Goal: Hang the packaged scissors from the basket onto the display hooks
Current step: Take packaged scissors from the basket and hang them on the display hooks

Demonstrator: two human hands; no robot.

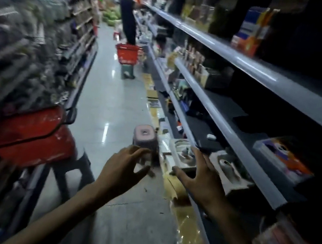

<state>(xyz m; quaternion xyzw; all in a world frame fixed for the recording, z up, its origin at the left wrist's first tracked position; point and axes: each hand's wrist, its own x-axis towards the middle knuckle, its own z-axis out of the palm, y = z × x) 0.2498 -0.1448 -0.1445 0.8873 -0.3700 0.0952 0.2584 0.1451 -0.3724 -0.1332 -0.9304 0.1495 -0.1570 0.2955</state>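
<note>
Shelf [228,133] runs along the right; the basket [25,137] sits out left, its contents a blur. Scissors packs [226,171] hang at the shelf's front edge, long axis downward. Right hand [203,182] is spread against them, gripping nothing. Left hand [125,165] is open and empty, nearer the basket.

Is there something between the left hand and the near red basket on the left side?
Nothing visible. Between the left hand and the red basket only bare floor shows. The pink stool stands beyond the hand, not in that path.
</note>
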